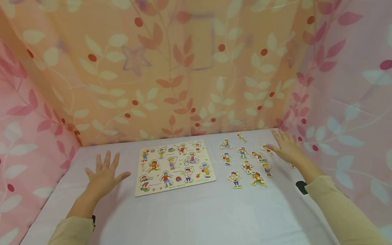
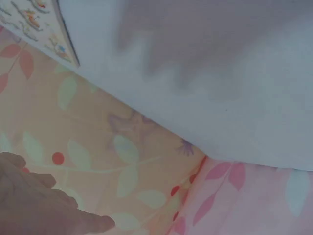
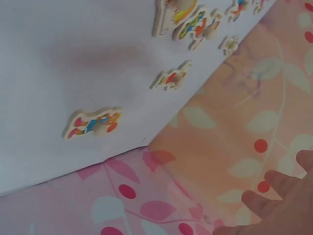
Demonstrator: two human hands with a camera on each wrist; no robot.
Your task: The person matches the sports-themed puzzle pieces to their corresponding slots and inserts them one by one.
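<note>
A wooden puzzle board (image 1: 176, 168) printed with children playing sports lies flat on the white table, left of centre. To its right, several loose knobbed puzzle pieces are spread out, among them a cyclist piece (image 1: 226, 144), a purple-capped figure (image 1: 235, 179) and a running figure (image 1: 258, 179). My left hand (image 1: 103, 175) is spread wide over the table left of the board, holding nothing. My right hand (image 1: 286, 146), fingers extended and empty, hovers at the right edge of the loose pieces, partly covering some. In the right wrist view, a blue-and-orange piece (image 3: 98, 122) lies apart from the others.
Orange leaf-patterned curtain (image 1: 171, 68) hangs along the table's back edge, with pink curtains (image 1: 346, 102) on both sides. The white tabletop (image 1: 196, 217) stretches in front of the board. A dark band (image 1: 301, 187) sits at the right wrist.
</note>
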